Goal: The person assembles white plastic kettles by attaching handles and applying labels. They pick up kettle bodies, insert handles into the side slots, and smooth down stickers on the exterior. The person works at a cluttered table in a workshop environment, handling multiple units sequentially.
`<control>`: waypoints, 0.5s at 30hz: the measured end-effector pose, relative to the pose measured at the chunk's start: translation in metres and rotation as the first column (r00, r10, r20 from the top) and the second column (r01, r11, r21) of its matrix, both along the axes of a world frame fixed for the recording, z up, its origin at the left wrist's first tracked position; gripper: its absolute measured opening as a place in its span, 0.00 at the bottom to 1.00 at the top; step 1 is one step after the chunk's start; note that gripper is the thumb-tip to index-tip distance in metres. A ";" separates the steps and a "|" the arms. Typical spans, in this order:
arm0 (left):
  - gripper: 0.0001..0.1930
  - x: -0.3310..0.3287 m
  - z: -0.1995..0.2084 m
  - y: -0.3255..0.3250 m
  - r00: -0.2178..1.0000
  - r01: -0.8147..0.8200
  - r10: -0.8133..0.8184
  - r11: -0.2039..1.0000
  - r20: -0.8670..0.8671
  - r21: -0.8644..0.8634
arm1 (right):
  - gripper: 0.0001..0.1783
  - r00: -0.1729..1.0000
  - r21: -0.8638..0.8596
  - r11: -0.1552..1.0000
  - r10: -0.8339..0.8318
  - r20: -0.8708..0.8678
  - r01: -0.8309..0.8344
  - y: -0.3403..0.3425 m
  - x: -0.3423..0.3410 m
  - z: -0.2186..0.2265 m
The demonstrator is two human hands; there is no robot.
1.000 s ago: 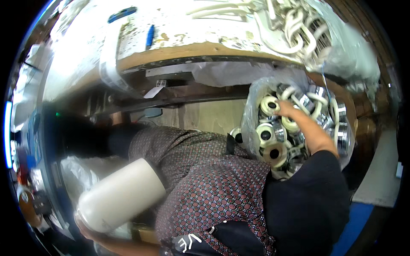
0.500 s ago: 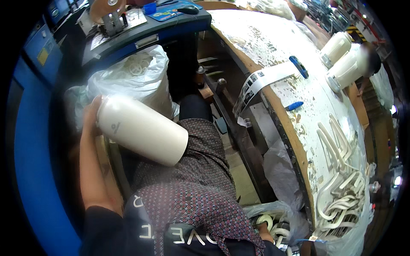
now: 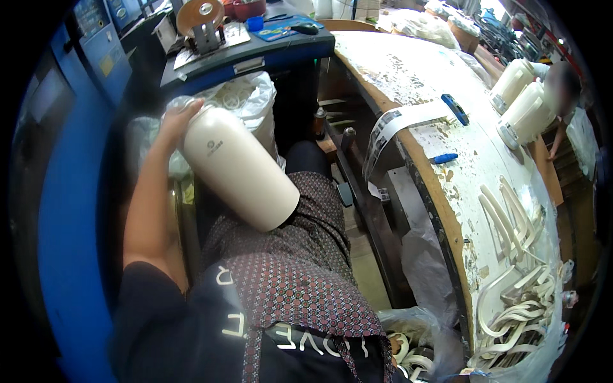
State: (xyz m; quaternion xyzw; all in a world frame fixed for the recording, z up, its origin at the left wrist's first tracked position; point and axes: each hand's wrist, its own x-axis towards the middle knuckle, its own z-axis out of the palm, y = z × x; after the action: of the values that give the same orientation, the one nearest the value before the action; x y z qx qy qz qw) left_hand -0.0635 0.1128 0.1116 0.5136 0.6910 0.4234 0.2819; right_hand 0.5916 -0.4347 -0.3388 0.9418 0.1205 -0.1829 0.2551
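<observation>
A smooth cream jug body (image 3: pixel 242 172) lies tilted across my lap, its wide base resting on the patterned apron (image 3: pixel 300 287). My left hand (image 3: pixel 181 122) is closed around its upper end, the thumb lying over the rim. A small dark mark shows on its side. At the lower right, my right hand (image 3: pixel 394 346) reaches into a clear plastic bag (image 3: pixel 440 335) of curved cream parts (image 3: pixel 418 362). Only a little of that hand shows, and its fingers are hidden.
On the worn white table (image 3: pixel 408 83) lie a label strip (image 3: pixel 408 118), a blue cutter (image 3: pixel 454 110), a blue pen (image 3: pixel 444 158) and piled cream handles (image 3: pixel 511 319). Two cream jugs (image 3: pixel 527 115) stand near another person. A white sack (image 3: pixel 258 99) sits below the dark desk (image 3: pixel 287 48).
My left hand has lifted the jug body's upper end and swung it right, so it stands steeper. My right hand has gone deeper among the bagged parts. The whole view has shifted slightly.
</observation>
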 end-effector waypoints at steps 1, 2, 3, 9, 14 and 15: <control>0.29 -0.002 -0.001 -0.006 1.000 -0.011 0.011 1.000 0.004 -0.003 | 0.57 0.999 -0.012 1.000 -0.011 -0.034 0.010 0.002 0.003 0.010; 0.26 0.006 0.004 -0.017 0.994 0.027 -0.032 0.999 0.109 0.045 | 0.58 0.997 -0.015 0.999 -0.031 -0.068 0.030 0.006 0.005 0.017; 0.24 -0.004 -0.003 -0.017 0.991 0.028 -0.036 0.998 0.131 0.063 | 0.57 0.992 -0.021 0.999 0.026 -0.123 -0.029 0.007 0.010 0.026; 0.20 -0.046 -0.010 -0.027 0.886 -0.104 -0.062 0.939 0.460 0.329 | 0.55 0.665 -0.236 0.944 -0.025 -0.746 -0.229 0.121 0.021 0.212; 0.34 -0.102 -0.059 -0.017 0.687 -0.125 -0.181 0.925 0.704 0.360 | 0.48 0.322 0.624 0.752 0.657 -0.682 -0.211 0.234 -0.043 0.389; 0.36 -0.099 -0.065 -0.023 0.622 -0.178 -0.127 0.938 0.772 0.298 | 0.48 0.219 0.736 0.677 0.719 -0.659 -0.008 0.258 -0.071 0.422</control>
State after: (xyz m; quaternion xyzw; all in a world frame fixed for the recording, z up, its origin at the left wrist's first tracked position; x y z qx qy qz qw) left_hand -0.1626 0.0898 0.0464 0.3094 0.4209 0.7224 0.4531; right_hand 0.5210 -0.1770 0.0834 0.6185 0.5280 -0.5664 -0.1333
